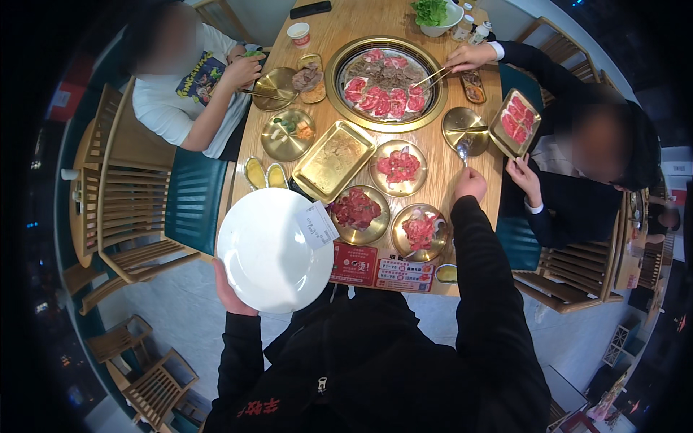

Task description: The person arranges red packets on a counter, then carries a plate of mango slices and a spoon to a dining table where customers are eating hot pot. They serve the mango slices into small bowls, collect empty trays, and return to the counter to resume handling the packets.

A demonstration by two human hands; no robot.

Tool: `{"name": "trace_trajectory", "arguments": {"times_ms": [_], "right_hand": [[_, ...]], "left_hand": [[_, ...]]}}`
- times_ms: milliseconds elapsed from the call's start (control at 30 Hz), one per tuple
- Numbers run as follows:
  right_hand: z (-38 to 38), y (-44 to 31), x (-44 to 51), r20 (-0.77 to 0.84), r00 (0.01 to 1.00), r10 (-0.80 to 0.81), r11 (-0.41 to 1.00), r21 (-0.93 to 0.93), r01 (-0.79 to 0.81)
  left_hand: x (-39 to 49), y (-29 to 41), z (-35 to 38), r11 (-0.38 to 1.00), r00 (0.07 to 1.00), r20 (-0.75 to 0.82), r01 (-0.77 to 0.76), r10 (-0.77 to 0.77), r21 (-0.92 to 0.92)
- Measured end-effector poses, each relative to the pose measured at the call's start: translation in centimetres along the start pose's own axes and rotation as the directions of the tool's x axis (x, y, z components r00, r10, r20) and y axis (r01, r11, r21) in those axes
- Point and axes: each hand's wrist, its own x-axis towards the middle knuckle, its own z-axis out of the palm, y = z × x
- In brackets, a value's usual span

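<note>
My left hand (230, 287) supports a large white plate (260, 243) by its lower left rim. A printed paper slip (316, 224) lies across the plate's right edge. Out over the right side of the table, my right hand (470, 184) grips a metal spoon (462, 153), its bowl at a brass-coloured plate (456, 120) that also bears chopsticks. Between my hands stand round dishes of raw meat: one dark red (357, 211), one paler (399, 166), and one with onion slices (420, 231). A gold rectangular tray (334, 161), nearly bare, partly overlaps a darker item.
Meat slices cook on a round table grill (387, 84) with a brass rim (333, 100). A seated person on the right holds chopsticks (430, 77) over it and a meat tray (514, 123). Another person sits left by a side-dish plate (287, 149). A lettuce bowl (441, 24) stands behind.
</note>
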Motion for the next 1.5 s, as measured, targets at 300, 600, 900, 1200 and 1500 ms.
{"name": "trace_trajectory", "arguments": {"times_ms": [300,600,900,1200,1500], "right_hand": [[-0.5,-0.8,0.3,-0.020,0.999,0.027,0.974,-0.226,-0.031],[-1.0,-0.6,0.4,-0.001,0.999,0.039,0.979,-0.199,-0.038],[-2.0,1.0,0.4,0.149,0.988,-0.039,0.990,-0.126,0.058],[-6.2,-3.5,-6.8,0.058,0.905,-0.421,0.886,-0.187,0.424],[-2.1,-16.5,-20.4,0.723,0.602,-0.338,0.939,0.300,0.166]], "left_hand": [[-0.2,-0.1,0.6,0.999,1.000,0.009,-0.007,0.006,0.036],[-0.2,-0.3,0.5,1.000,0.999,0.023,-0.022,0.022,-0.015],[0.1,-1.1,-0.3,0.995,0.998,0.052,-0.033,0.038,-0.092],[-1.4,-0.5,-2.2,0.981,0.998,0.026,-0.051,0.057,-0.189],[-1.8,5.1,-10.0,0.977,0.995,-0.055,-0.095,0.086,-0.189]]}}
